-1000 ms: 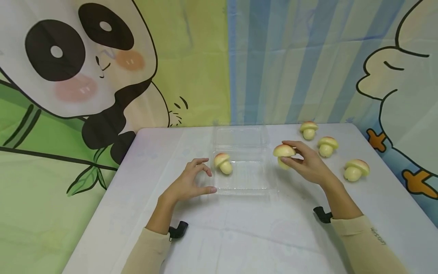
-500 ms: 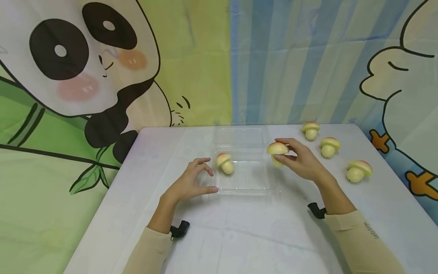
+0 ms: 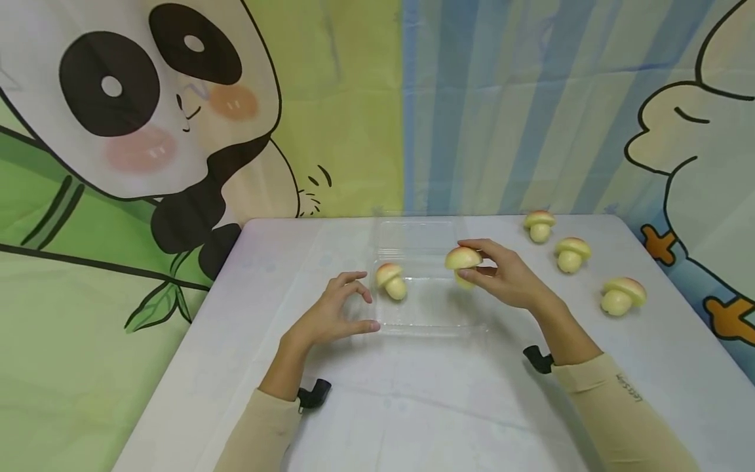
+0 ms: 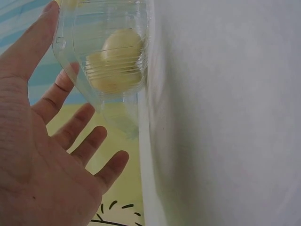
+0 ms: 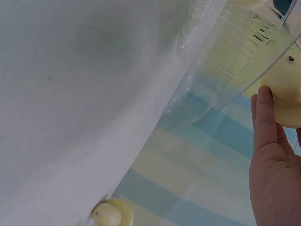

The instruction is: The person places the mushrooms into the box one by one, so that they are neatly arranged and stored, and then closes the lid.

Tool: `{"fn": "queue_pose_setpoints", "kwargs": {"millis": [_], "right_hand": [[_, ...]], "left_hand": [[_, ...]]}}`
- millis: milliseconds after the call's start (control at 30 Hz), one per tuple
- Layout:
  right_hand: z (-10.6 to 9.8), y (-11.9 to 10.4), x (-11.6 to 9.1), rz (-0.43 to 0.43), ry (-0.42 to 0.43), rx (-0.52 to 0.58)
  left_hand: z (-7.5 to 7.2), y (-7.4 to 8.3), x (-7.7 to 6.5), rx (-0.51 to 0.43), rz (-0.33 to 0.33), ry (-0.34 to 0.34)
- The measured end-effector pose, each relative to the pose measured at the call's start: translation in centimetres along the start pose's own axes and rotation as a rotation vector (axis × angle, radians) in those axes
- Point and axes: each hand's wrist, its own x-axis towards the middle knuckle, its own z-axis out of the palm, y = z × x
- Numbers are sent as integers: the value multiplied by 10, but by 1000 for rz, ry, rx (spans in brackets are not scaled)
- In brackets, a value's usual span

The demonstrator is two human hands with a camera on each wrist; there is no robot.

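My right hand [image 3: 512, 280] pinches a mushroom-shaped piece [image 3: 463, 258], pale yellow with a reddish top, over the right part of a clear plastic box [image 3: 433, 331]. Inside the box, at its left end, a similar mushroom [image 3: 392, 282] lies tilted. The box's clear lid [image 3: 419, 235] lies folded back behind it. At the box's left side is my left hand [image 3: 330, 316], thumb and fingers spread apart. In the left wrist view, its thumb and index fingertips are at the wall of the box [image 4: 70, 47]. The right wrist view shows the held mushroom [image 5: 284, 89] only partly.
Three more mushrooms stand on the table's right: one at the back [image 3: 539, 226], one in the middle [image 3: 571, 254], one nearer [image 3: 622, 296]. A white cloth covers the table [image 3: 413, 406]. A printed curtain [image 3: 354, 118] hangs behind.
My right hand has carried its mushroom leftward, from beside the box to over its right part. The left hand keeps its place at the box. The whole view has shifted slightly.
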Motion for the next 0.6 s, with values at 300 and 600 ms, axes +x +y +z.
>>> {"fn": "queue_pose_setpoints", "kwargs": {"millis": [300, 600], "right_hand": [[10, -1, 5, 22, 21, 62], [18, -3, 15, 24, -18, 53]], "left_hand": [[-1, 0, 0, -6, 10, -2], [-1, -1, 1, -8, 6, -4]]}}
